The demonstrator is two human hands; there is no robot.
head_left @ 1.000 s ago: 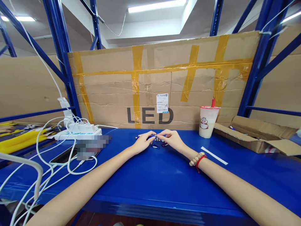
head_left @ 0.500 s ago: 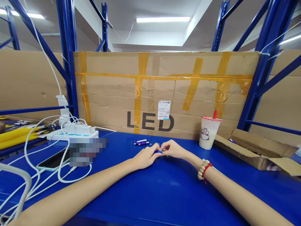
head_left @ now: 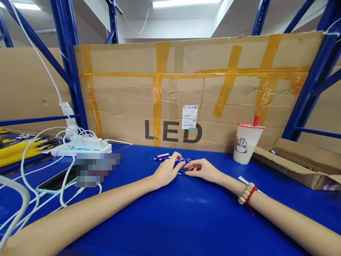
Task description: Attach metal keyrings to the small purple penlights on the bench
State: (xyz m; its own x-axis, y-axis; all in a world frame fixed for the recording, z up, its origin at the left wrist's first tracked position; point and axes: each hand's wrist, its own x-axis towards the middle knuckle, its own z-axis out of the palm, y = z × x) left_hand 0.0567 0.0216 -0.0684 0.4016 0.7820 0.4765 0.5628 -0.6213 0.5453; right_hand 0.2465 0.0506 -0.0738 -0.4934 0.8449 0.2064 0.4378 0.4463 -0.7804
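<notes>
My left hand (head_left: 168,171) is closed on a slim, shiny blue pen-shaped tube (head_left: 179,162), its thumb and fingertips pinching it over the blue table. Just to the right, my right hand (head_left: 204,170) has curled fingers with a small silvery bit between thumb and fingers, too small to name. Small metal rings or clips (head_left: 188,160) lie behind the fingertips. Another thin blue-and-silver piece (head_left: 181,173) shows below, between the hands. Beyond my left hand lie several similar purple-blue tubes (head_left: 160,158), one with a silver side, partly covered by the fingers.
A lidded drink cup (head_left: 246,147) with a red straw stands at right, beside an open cardboard box (head_left: 290,170). On the left are a power strip (head_left: 80,151), white cables (head_left: 23,170) and a phone (head_left: 57,180). A large cardboard sheet (head_left: 128,103) closes off the back.
My right hand has drawn back from my left, widening the gap between them. The blue tube in my left hand is now tilted upward. The camera view has shifted and moved closer.
</notes>
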